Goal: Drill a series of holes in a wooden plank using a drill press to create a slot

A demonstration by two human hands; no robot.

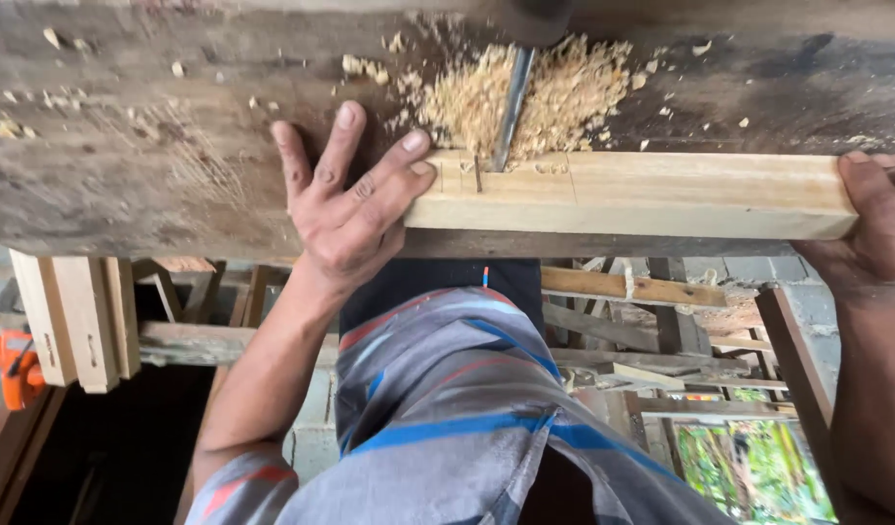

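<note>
Head view: the pale wood bar (642, 194) lies along the near edge of the rough old bench (127, 165), with a drill bit (511, 107) biting into its top amid a heap of shavings (554, 92). Left hand (345, 209) lies open, fingers spread, pressing the bar's end; right hand (870, 228) wraps the other end, hands well apart. Looks like mid-boring a row of marked holes, so next probably calls for sliding the bar sideways. There's room along the bench, but the near edge drops straight off.

bench (127, 165): dark weathered wood | on it: pale timber bar (661, 192); sawdust heap (564, 92); scattered chips
</note>
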